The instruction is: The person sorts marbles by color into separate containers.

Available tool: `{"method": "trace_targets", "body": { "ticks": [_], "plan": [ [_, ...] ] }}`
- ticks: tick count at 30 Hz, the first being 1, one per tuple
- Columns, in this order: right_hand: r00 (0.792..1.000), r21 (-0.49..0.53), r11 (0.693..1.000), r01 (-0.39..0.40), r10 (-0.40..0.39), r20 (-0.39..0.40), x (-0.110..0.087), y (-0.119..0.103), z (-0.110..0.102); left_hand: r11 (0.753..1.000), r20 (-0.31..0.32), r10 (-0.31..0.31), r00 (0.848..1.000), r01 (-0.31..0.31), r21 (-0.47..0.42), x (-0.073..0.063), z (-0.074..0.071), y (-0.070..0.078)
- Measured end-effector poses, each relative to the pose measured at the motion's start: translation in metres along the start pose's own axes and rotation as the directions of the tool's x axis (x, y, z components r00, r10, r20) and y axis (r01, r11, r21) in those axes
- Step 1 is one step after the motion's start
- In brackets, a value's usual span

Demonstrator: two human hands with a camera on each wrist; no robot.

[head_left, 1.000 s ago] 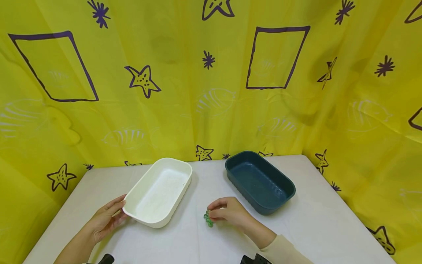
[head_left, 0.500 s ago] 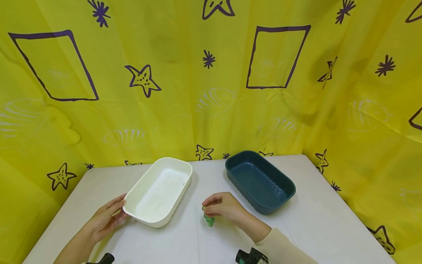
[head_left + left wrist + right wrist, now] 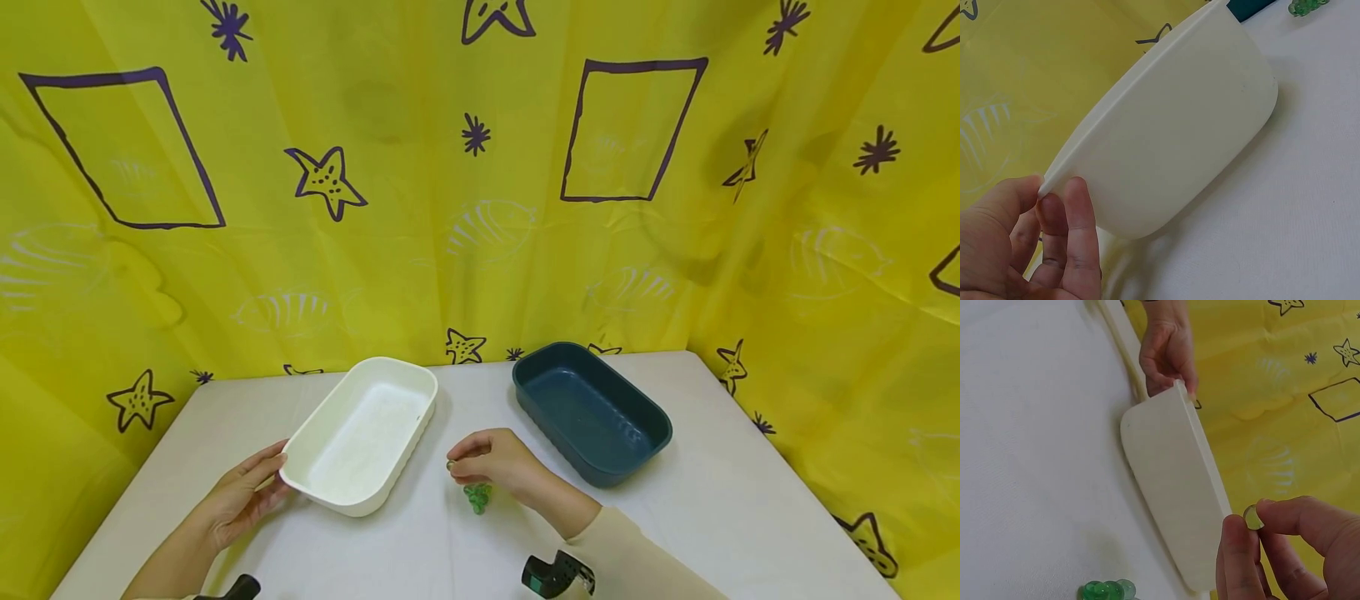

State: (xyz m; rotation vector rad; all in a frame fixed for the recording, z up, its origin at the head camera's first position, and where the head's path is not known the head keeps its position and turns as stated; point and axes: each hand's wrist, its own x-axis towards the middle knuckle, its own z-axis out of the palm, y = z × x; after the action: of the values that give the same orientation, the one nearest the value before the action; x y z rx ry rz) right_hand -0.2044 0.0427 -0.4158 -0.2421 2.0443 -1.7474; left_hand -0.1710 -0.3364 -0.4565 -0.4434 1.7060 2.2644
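My left hand (image 3: 243,500) pinches the near-left rim of a cream-white rectangular tub (image 3: 356,442), thumb at the rim and fingers under it, as the left wrist view shows. My right hand (image 3: 502,467) is between the two tubs, above the table. Between its thumb and fingertips it pinches a small clear glass marble (image 3: 1252,517), which looks yellowish against the cloth. Just below that hand lies a small cluster of green glass marbles (image 3: 477,498), partly hidden by the hand in the head view. In the right wrist view the cluster shows at the bottom edge.
A dark teal rectangular tub (image 3: 592,417) stands at the right, behind my right forearm. White cloth covers the table (image 3: 405,558). A yellow patterned curtain (image 3: 405,275) hangs along the back and sides.
My right hand has risen from the cluster and moved left toward the white tub, with one marble in its fingertips. The left hand and both tubs have stayed put.
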Motion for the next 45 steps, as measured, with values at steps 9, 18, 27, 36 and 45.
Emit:
{"method": "trace_targets", "body": {
  "ticks": [9,18,27,36,45],
  "plan": [
    [1.000,0.012,1.000,0.005,-0.006,0.015,0.006,-0.008,0.005,1.000,-0.001,-0.001,1.000,0.001,0.005,0.001,0.000,-0.001],
    [0.999,0.055,0.998,0.005,-0.008,0.050,0.015,-0.018,0.015,1.000,0.011,0.008,1.000,-0.008,0.022,0.000,0.000,0.001],
    [0.997,0.084,0.996,0.019,-0.026,0.077,0.024,-0.027,0.028,1.000,0.001,0.001,1.000,-0.001,0.018,0.000,0.000,0.000],
    [0.994,0.142,0.989,0.037,-0.051,0.097,0.032,-0.029,0.038,1.000,0.002,0.013,1.000,-0.014,0.021,-0.001,0.000,0.000],
    [0.996,0.177,0.984,0.000,-0.016,0.087,0.045,-0.031,0.053,1.000,0.024,0.016,1.000,-0.016,0.011,0.000,0.000,0.000]
  ]
}}
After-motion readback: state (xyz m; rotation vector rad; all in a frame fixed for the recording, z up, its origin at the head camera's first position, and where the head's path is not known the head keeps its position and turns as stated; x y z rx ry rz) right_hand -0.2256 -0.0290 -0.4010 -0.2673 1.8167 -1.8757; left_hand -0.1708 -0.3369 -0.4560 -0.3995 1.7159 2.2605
